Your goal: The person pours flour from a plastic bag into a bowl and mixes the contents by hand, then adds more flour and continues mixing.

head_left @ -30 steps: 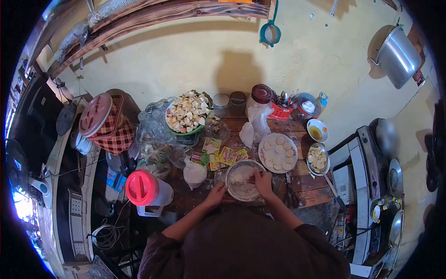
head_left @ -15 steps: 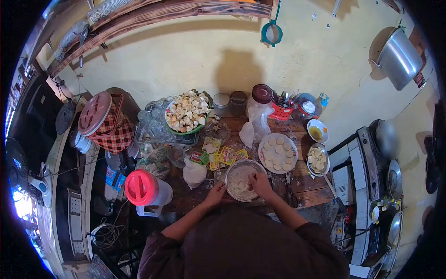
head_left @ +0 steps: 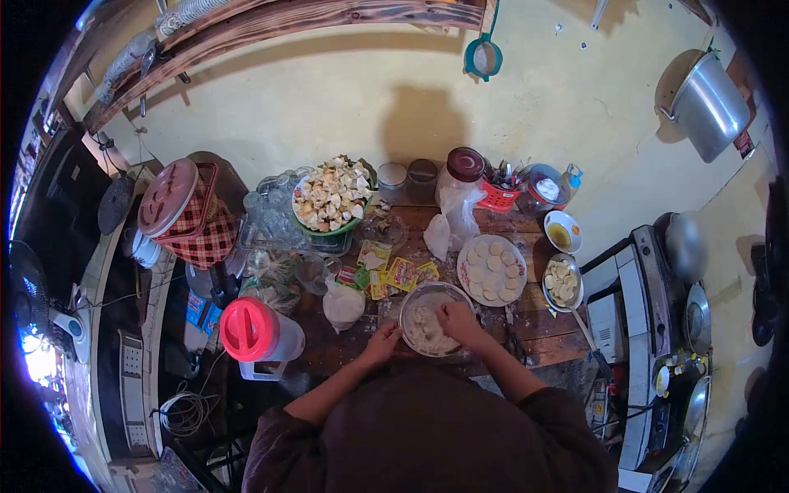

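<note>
I can see a round, silvery bowl sitting upright, mouth open, by the near edge of the wooden surface, about midway along. In it lies a pale, floury mixture, rough and clumpy, spread over the bottom; whether it's wet or dry, I can't tell.

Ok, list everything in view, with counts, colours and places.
table: 1, brown, centre
bowl: 1, silver, near edge
mix: 1 batch, pale, in bowl
plate: 1, white, right of bowl
rounds: over ten, cream, on plate
pieces: several, cream, right of plate
basin: 1, green, back left
pitcher: 1, red lid, left
packets: several, yellow and green, centre
powder bag: 1, white, left of bowl
utensil basket: 1, red, table's back
strainer: 1, teal, wall
pot: 1, silver, right wall
other clutter: mixed, uncounted
left hand: 1, bare, bowl's left rim
right hand: 1, bare, in bowl
</note>
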Motion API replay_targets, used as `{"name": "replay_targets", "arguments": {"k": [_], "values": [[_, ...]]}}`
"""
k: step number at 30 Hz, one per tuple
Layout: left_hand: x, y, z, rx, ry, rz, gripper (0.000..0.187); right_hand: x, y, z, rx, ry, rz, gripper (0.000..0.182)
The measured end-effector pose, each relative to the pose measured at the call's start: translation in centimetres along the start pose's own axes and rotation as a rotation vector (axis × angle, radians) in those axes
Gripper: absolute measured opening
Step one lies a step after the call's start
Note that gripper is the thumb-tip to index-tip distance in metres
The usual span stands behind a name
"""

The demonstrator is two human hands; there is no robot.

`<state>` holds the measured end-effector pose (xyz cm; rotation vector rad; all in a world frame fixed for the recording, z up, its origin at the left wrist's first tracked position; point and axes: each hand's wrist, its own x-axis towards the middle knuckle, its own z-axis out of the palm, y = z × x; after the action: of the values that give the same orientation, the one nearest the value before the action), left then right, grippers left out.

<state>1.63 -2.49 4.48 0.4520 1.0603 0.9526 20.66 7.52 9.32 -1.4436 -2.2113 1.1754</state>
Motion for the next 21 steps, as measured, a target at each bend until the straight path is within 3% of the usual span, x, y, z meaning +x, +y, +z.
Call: {"name": "replay_targets", "arguments": {"k": [2,5,10,12,14,18,20,21], "values": [[0.6,-0.7,-0.5,0.021,-0.001,0.014,0.023,0.7,0.7,-1.0,-0.262,0.265,-0.253,0.037],[0.4,-0.2,0.1,0.043,-0.001,0.04,0.023,1.8,0.6,-0.9,-0.113,0.401,-0.29,0.038],[1.1,-1.3,-0.8,-0.008,0.004,0.045,0.023,0.1,-0.2,0.8,-0.092,0.235,-0.397,0.037],[3.0,-3.4,-2.5,0.141,0.023,0.124,0.023,-0.7,-0.3,0.6,-0.085,0.165,-0.453,0.037],[0.8,-1.1,-0.4,0.057,0.044,0.081,0.022,-1.4,0.7,-0.3,-0.044,-0.051,-0.42,0.037],[0.4,-0.2,0.2,-0.003,0.023,0.048,0.021,-1.2,0.3,-2.7,-0.271,-0.084,-0.303,0.035],[0.5,-0.3,0.2,-0.014,0.016,0.041,0.021,-0.6,0.3,-2.0,-0.337,0.129,-0.335,0.032],[0.6,-0.4,0.2,-0.023,0.01,0.034,0.02,-0.4,0.1,-1.4,-0.337,0.13,-0.335,0.032]]}}
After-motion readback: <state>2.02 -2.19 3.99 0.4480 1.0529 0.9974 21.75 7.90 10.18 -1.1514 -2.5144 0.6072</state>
